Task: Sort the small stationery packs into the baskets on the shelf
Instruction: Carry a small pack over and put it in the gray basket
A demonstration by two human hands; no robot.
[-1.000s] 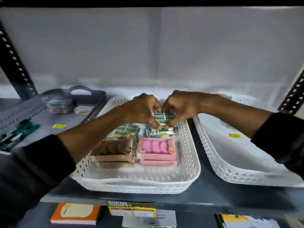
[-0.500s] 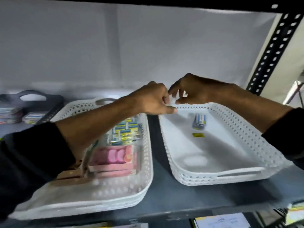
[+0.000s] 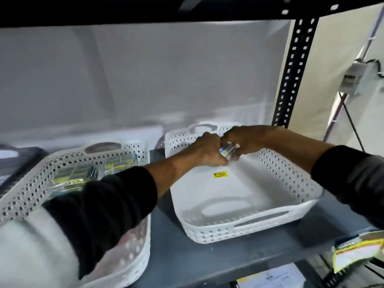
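Both hands meet over the far end of the right white basket (image 3: 259, 221). My left hand (image 3: 205, 150) and my right hand (image 3: 245, 142) pinch a small blue, yellow and white stationery pack (image 3: 227, 150) between them, low inside the basket near its back wall. The basket floor shows only a yellow price sticker (image 3: 220, 174). The left white basket (image 3: 27, 190) holds several yellow and blue packs (image 3: 79, 173), partly hidden by my left sleeve.
A dark basket (image 3: 12, 161) sits at the far left edge. The black perforated shelf upright (image 3: 293, 71) stands just behind the right basket. Yellow-edged packs (image 3: 355, 252) and paper items lie on the shelf below, at the lower right.
The view has swung right. Both hands have moved from the left basket over to the right basket, and now close together on a small pack near its far end.
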